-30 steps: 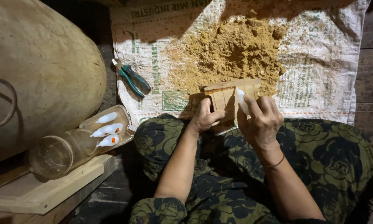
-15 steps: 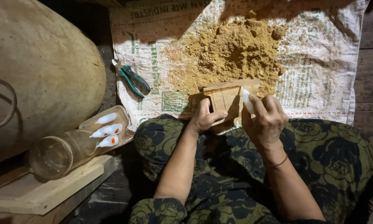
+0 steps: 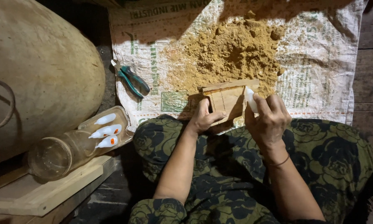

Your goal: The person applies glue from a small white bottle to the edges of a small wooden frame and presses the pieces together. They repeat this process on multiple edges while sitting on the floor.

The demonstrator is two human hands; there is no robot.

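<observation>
My left hand grips the lower left edge of a small wooden piece, a flat block with raised strips, held over my lap. In my right hand is a small white bottle, its tip resting against the right side of the wood. Just beyond the wood lies a pile of yellow-brown sawdust on a printed white woven sack.
Green-handled pliers lie on the sack's left edge. A clear tray with three small white bottles sits beside a glass jar on a wooden board. A large rounded tan object fills the left.
My right hand with the white bottle has shifted slightly right along the wooden piece. My left hand keeps its grip.
</observation>
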